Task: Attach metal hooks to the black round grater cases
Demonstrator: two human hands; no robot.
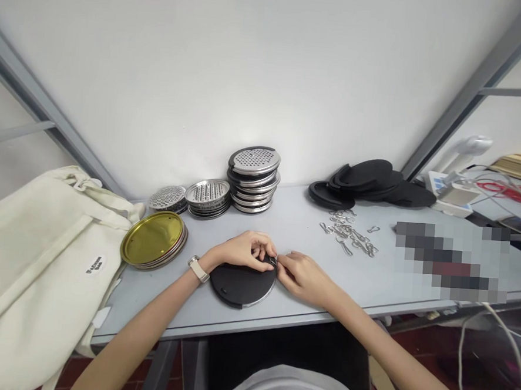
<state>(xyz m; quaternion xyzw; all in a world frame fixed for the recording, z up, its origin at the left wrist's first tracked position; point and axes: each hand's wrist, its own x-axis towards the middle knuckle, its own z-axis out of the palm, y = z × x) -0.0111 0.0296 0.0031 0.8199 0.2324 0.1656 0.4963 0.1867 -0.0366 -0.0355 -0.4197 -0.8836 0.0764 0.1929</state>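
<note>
My left hand [243, 251], with a pale-strapped watch on the wrist, rests its fingers on top of a round black disc [237, 286] with a thin metal rim. My right hand [302, 277] pinches a small metal clip [274, 260] at the disc's upper right edge, and the left fingertips close in on it too. The fingers hide most of the clip. A loose heap of similar metal clips [346, 232] lies to the right of my right hand, out of reach of its fingertips.
On the grey table [294, 217] stand stacks of perforated steel graters [253, 177], gold-coloured metal lids [153, 239] and stacked black discs [367, 181]. A cream cloth bag [40, 264] lies at the left. A white device with red wires [452, 195] sits at the back right.
</note>
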